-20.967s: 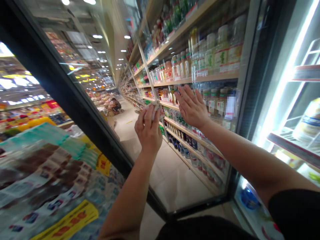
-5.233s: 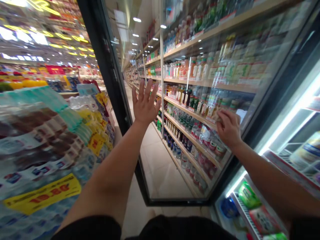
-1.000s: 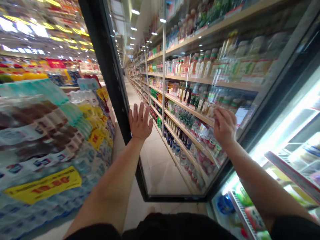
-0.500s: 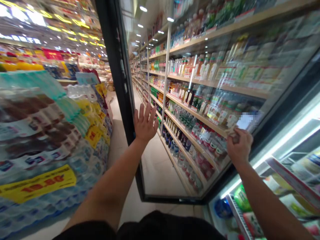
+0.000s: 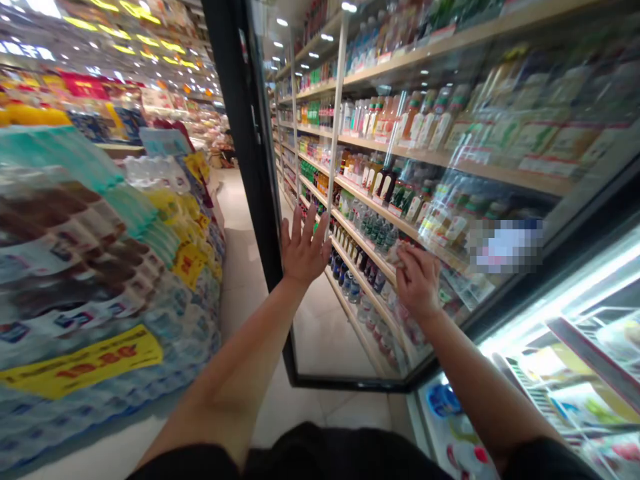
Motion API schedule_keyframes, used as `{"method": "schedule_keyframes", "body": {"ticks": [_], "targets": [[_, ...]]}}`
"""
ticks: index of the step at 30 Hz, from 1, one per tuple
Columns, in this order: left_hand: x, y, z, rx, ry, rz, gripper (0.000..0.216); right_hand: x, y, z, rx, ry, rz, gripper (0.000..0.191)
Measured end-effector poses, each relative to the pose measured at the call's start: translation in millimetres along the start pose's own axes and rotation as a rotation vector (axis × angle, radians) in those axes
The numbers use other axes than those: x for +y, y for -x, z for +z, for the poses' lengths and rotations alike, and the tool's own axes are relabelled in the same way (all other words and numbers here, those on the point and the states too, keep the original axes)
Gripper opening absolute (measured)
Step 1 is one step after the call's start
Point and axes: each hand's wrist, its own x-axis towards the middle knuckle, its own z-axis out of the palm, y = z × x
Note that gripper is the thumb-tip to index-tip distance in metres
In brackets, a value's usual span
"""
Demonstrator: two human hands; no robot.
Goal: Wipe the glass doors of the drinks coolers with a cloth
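Observation:
An open glass fridge door (image 5: 345,333) with a black frame (image 5: 247,133) stands in front of me. Shelves of bottled drinks show through and in the glass. My left hand (image 5: 303,250) lies flat against the glass near the frame's edge, fingers spread and pointing up. My right hand (image 5: 419,283) presses on the glass further right and a little lower. Its fingers are curled over a small pale wad (image 5: 400,255), which looks like cloth or tissue.
The lit fridge interior (image 5: 575,373) with wire shelves and packaged goods is open at the lower right. Stacked packs of bottled drinks (image 5: 100,267) with a yellow price sign (image 5: 80,363) fill the left. A tiled aisle (image 5: 240,233) runs between them and the door.
My right hand slid left and down across the glass, away from the label near the door's hinge side. My left hand stayed flat on the glass, shifting slightly right.

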Motion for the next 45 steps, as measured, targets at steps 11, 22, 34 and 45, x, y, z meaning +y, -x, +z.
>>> {"method": "schedule_keyframes", "body": {"ticks": [11,22,34,45], "targets": [[2.2,-0.5,-6.1,-0.087,0.113,-0.051,0.056,-69.0,-0.6,35.9,-0.121,-0.11,-0.063,0.04],[1.3,1.5,-6.1,-0.056,0.123,-0.035,0.054,-97.5,17.4,53.6,-0.209,-0.166,-0.261,0.03],[-0.9,3.1,-3.5,-0.028,0.073,0.008,0.055,-87.1,-19.5,47.0,-0.067,-0.118,-0.187,0.037],[4.4,4.2,-9.9,0.151,-0.106,0.142,0.063,-66.4,-87.4,32.6,0.111,-0.121,-0.021,0.053]]}}
